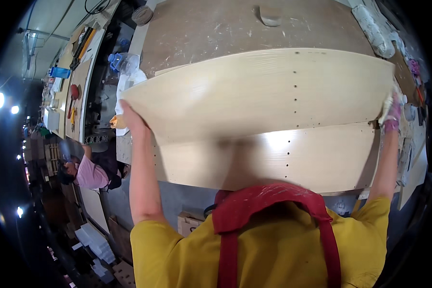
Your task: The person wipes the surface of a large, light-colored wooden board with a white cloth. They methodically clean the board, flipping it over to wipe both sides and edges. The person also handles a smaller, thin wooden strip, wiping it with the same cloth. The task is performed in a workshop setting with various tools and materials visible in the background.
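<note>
A pale wood-grain panel (216, 96) with a line of small dark holes spans the workbench before me, raised along its near edge. My left hand (133, 116) grips its left edge, thumb on the front and fingers hidden behind. At the right edge my right hand (392, 113) is closed round the panel's side; it has a pink and white covering, perhaps a worn glove. Closer to my body lies a second pale panel (254, 163), also drilled with small holes. The upper panel overlaps it and casts a shadow on it.
A curved offcut (270, 17) lies on the brown workbench top (201, 31). Left of it stand a clear jug (128, 63) and an orange item (117, 122). A white roll (373, 31) lies at the far right. A person in pink (93, 174) works by the left-hand bench (81, 91).
</note>
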`<move>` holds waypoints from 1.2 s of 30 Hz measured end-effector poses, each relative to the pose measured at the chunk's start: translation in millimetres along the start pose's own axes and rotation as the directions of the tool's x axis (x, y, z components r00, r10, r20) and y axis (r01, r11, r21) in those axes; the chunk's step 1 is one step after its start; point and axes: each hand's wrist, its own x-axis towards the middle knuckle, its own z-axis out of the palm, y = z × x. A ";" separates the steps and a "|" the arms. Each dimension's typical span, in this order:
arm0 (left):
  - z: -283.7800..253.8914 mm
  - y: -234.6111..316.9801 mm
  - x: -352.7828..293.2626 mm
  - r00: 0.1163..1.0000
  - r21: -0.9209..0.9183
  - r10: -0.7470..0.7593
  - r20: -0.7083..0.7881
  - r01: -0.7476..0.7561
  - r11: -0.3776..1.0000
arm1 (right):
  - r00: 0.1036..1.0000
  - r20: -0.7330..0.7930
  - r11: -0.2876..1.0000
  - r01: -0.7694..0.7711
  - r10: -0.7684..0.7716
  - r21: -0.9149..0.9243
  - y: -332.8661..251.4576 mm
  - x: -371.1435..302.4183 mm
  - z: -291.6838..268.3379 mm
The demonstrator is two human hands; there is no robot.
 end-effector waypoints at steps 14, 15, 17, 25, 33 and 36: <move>-71.5 12.0 -61.0 0.979 -0.366 0.205 0.020 -0.183 0.912 | 0.955 -0.060 0.898 0.249 -0.289 -0.364 -33.8 -112.8 -297.6; -70.6 14.0 -57.7 0.982 -0.367 0.189 0.015 -0.171 0.914 | 0.939 -0.002 0.841 0.308 -0.345 -0.444 -42.3 -117.1 -314.7; -74.0 12.4 -46.4 0.981 -0.332 0.173 -0.089 -0.193 0.923 | 0.862 0.224 0.688 0.500 -0.455 -0.526 -58.7 -127.6 -317.8; -83.6 -2.0 -46.2 0.990 -0.398 0.137 -0.016 -0.132 0.908 | 0.250 0.966 -0.012 0.968 -0.073 -0.251 -214.6 -392.6 85.2; -96.0 -36.1 -25.5 0.605 -0.654 0.311 0.733 0.502 0.566 | -0.113 0.977 0.529 0.848 0.182 -0.001 -257.6 -597.1 399.9; -102.4 -60.5 -5.3 0.625 -0.667 0.249 0.740 0.632 0.395 | -0.189 0.982 0.378 0.907 -0.027 0.185 -237.9 -607.5 429.1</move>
